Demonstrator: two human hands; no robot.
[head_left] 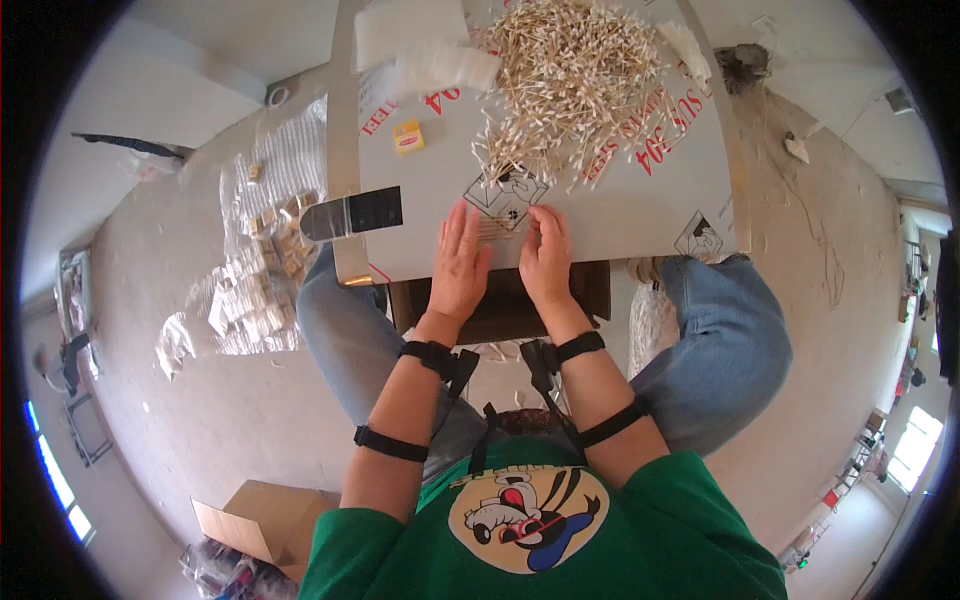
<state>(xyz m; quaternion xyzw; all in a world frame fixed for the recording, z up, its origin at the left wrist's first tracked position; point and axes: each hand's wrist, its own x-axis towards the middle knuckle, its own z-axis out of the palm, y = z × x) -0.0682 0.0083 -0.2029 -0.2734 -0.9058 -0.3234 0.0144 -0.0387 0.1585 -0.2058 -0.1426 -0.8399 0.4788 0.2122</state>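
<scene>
A large loose pile of cotton swabs (pixel 575 80) with pale sticks and white tips covers the far middle of the table (pixel 420 230). My left hand (pixel 460 265) lies at the near edge, fingers stretched out together and pointing away from me. Opposite it, my right hand (pixel 546 258) rests with its fingers slightly bent and nothing visibly gripped. Between the two hands a few cotton swabs (pixel 492 229) lie crosswise on the printed sheet; whether the fingertips touch them I cannot tell. Left of the pile stands a small yellow box (pixel 408 138).
Clear plastic bags (pixel 410 35) lie at the far left of the table. A dark strip (pixel 352 213) is on the left edge. Below the near edge is an open brown box (pixel 500 310). Wrapped small packs (pixel 260 280) lie on the floor to the left, and a cardboard box (pixel 265 525) behind.
</scene>
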